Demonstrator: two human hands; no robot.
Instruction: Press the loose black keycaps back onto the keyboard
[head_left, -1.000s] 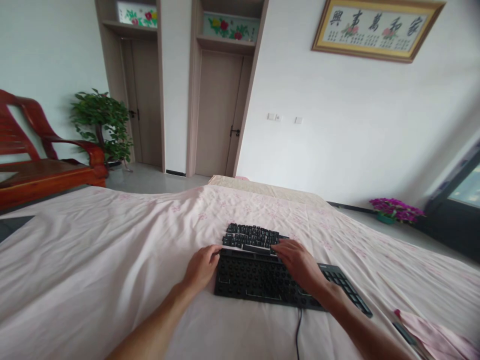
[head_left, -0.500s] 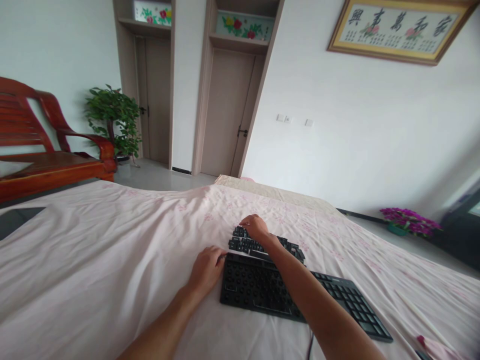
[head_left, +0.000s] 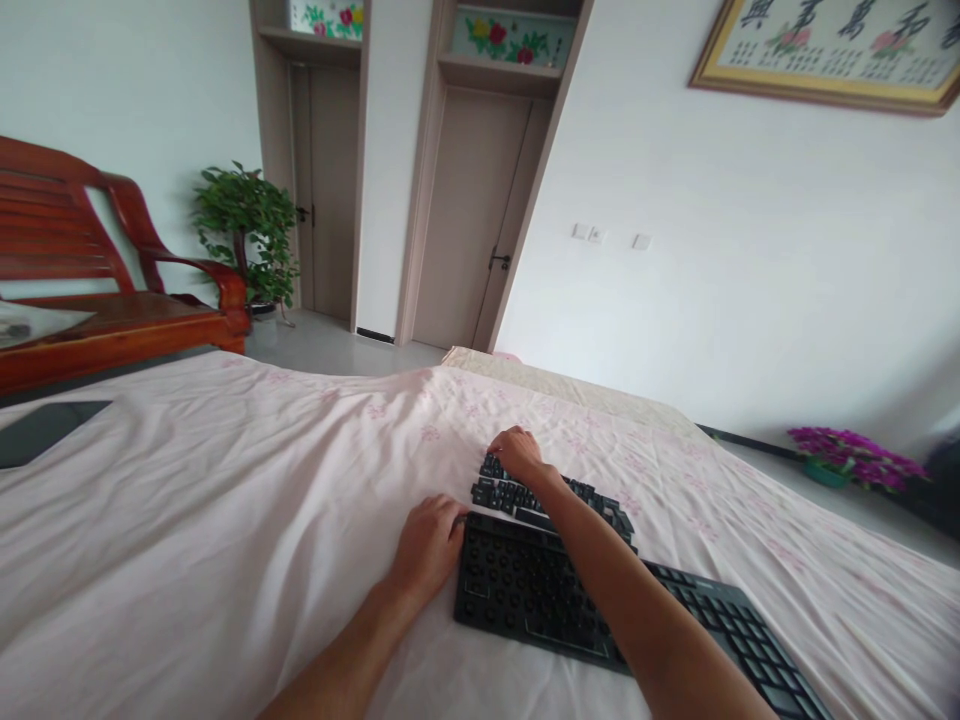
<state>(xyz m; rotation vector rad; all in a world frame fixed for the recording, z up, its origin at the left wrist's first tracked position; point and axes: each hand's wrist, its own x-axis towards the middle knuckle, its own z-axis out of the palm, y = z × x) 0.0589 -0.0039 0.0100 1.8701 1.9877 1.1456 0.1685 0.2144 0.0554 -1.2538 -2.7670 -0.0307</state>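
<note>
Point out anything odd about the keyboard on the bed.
The black computer keyboard has bare sockets across its left section; its removed black keycaps lie heaped on the pink sheet just beyond. The right hand rests on them, the left hand at the keyboard's edge.

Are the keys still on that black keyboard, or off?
Mostly off: the keyboard shows bare round sockets; loose keycaps lie beyond it.

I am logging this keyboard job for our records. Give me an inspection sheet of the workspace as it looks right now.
Surface: pink floral sheet, wrinkled.
Job's things: black keyboard base, many keycaps off; loose keycaps heaped behind it.
Clutter: dark flat object at far left.
Hands: left hand at base's left edge; right hand on the keycaps.
Cables: nothing seen.
Surroundings: wooden bench, potted plant, doors, framed calligraphy, purple flowers.
</note>
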